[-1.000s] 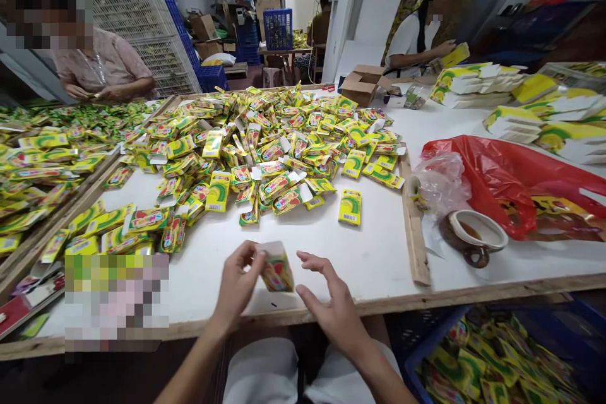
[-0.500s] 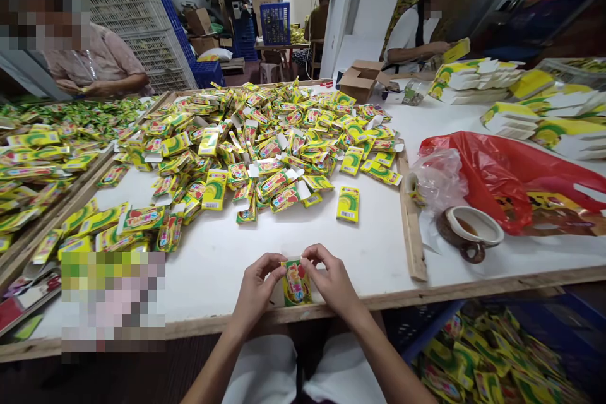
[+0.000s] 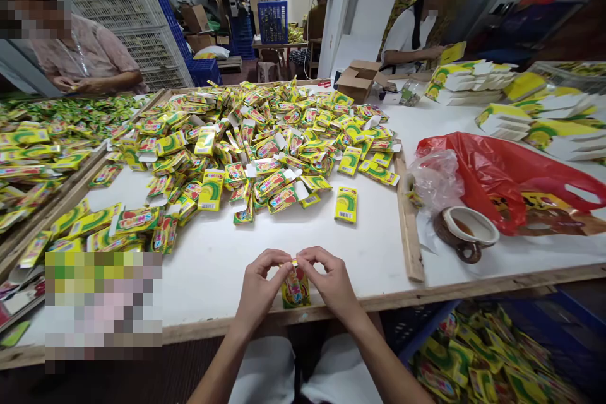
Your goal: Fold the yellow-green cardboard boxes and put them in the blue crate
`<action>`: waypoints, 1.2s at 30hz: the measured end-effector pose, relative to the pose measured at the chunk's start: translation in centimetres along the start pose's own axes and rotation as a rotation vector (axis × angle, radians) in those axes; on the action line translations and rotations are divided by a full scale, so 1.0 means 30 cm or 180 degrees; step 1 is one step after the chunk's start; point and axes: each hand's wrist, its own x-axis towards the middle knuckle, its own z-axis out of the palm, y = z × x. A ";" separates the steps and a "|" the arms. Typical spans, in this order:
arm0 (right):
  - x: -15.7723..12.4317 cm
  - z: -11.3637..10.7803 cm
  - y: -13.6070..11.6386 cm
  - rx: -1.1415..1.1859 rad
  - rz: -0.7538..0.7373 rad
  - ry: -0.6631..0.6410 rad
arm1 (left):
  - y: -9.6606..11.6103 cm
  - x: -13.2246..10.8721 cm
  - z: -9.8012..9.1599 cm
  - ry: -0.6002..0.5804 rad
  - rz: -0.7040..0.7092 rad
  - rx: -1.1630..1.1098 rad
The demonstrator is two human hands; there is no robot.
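Near the front edge of the white table, a small green and yellow printed carton [image 3: 296,289] lies with its top end toward the pile. My left hand [image 3: 263,281] pinches that end from the left, thumb and fingertips at the top corner. From the right, my right hand [image 3: 326,274] grips the same end, its fingertips almost meeting the left ones. The fingers cover the carton's top flap. Beyond my hands a single yellow carton [image 3: 346,205] lies flat, and behind it spreads a large heap of similar cartons [image 3: 265,139], some with white end flaps open.
Wooden strips [image 3: 411,233] edge the work area. To the right are a brown mug [image 3: 466,233], a red plastic bag [image 3: 473,164] and stacks of flat cartons [image 3: 502,117]. Below right, a blue crate [image 3: 426,328] holds more cartons. Co-workers sit at left [image 3: 95,57] and back right [image 3: 411,38].
My hands have drawn closer together over the carton's top end, thumbs moving inward and covering its upper edge. The view has shifted slightly.
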 end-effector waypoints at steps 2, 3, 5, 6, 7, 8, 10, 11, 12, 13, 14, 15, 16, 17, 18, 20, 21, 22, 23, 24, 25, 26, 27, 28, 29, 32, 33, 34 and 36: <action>0.004 0.005 -0.012 -0.0046 0.0097 0.0096 | 0.008 -0.003 0.008 0.0085 -0.0103 -0.0009; 0.008 0.007 -0.015 -0.0087 0.0154 0.0117 | 0.010 -0.002 0.012 0.0142 -0.0172 -0.0014; 0.019 0.009 -0.020 -0.0183 0.0252 0.0128 | 0.010 0.004 0.021 0.0254 -0.0296 -0.0015; 0.025 0.010 -0.022 -0.0229 0.0286 0.0122 | 0.009 0.008 0.024 0.0310 -0.0334 -0.0010; 0.031 0.010 -0.023 -0.0266 0.0307 0.0105 | 0.007 0.012 0.027 0.0354 -0.0358 -0.0015; 0.036 0.011 -0.024 -0.0296 0.0323 0.0091 | 0.005 0.016 0.030 0.0390 -0.0371 -0.0032; 0.045 0.011 -0.024 -0.0336 0.0357 0.0075 | 0.002 0.023 0.034 0.0431 -0.0389 -0.0104; 0.049 0.012 -0.024 -0.0348 0.0373 0.0072 | 0.002 0.026 0.036 0.0436 -0.0402 -0.0143; 0.051 0.011 -0.024 -0.0360 0.0385 0.0071 | 0.002 0.027 0.037 0.0437 -0.0410 -0.0172; 0.053 0.010 -0.024 -0.0371 0.0391 0.0065 | 0.003 0.026 0.038 0.0436 -0.0409 -0.0188; 0.053 0.009 -0.024 -0.0378 0.0389 0.0049 | 0.005 0.023 0.039 0.0430 -0.0404 -0.0197; 0.051 0.007 -0.024 -0.0375 0.0375 0.0021 | 0.005 0.018 0.039 0.0419 -0.0396 -0.0210; 0.047 0.004 -0.024 -0.0362 0.0351 -0.0013 | 0.006 0.010 0.038 0.0403 -0.0383 -0.0234; 0.042 0.002 -0.023 -0.0330 0.0322 -0.0053 | 0.005 0.002 0.036 0.0374 -0.0368 -0.0271; 0.035 -0.001 -0.022 -0.0277 0.0298 -0.0093 | 0.003 -0.008 0.034 0.0337 -0.0353 -0.0314; 0.020 -0.004 -0.017 -0.0123 0.0279 -0.0162 | -0.002 -0.025 0.029 0.0246 -0.0316 -0.0381; 0.012 -0.005 -0.014 -0.0044 0.0283 -0.0191 | -0.005 -0.031 0.027 0.0199 -0.0291 -0.0388; 0.007 -0.007 -0.011 0.0023 0.0292 -0.0206 | -0.006 -0.035 0.025 0.0156 -0.0272 -0.0378; 0.003 -0.008 -0.009 0.0073 0.0306 -0.0209 | -0.007 -0.036 0.024 0.0116 -0.0267 -0.0359; 0.001 -0.011 -0.008 0.0105 0.0328 -0.0194 | -0.006 -0.034 0.023 0.0083 -0.0273 -0.0339; 0.002 -0.014 -0.007 0.0125 0.0355 -0.0175 | -0.005 -0.030 0.022 0.0053 -0.0289 -0.0332; 0.004 -0.017 -0.006 0.0143 0.0388 -0.0150 | -0.004 -0.025 0.023 0.0026 -0.0314 -0.0346; 0.007 -0.021 -0.006 0.0168 0.0425 -0.0132 | -0.003 -0.020 0.024 0.0000 -0.0337 -0.0378; 0.011 -0.024 -0.005 0.0197 0.0465 -0.0120 | -0.003 -0.016 0.026 -0.0028 -0.0354 -0.0417; 0.016 -0.027 -0.004 0.0229 0.0505 -0.0115 | -0.004 -0.012 0.031 -0.0048 -0.0358 -0.0455; 0.030 -0.020 0.000 0.0351 0.0626 -0.0114 | -0.014 -0.012 0.064 0.0070 -0.0335 -0.0561; 0.034 -0.014 0.001 0.0385 0.0656 -0.0119 | -0.019 -0.015 0.081 0.0196 -0.0326 -0.0581; 0.036 -0.007 0.002 0.0409 0.0674 -0.0121 | -0.024 -0.018 0.099 0.0351 -0.0316 -0.0588; 0.038 0.005 0.002 0.0430 0.0670 -0.0120 | -0.030 -0.026 0.133 0.0655 -0.0279 -0.0552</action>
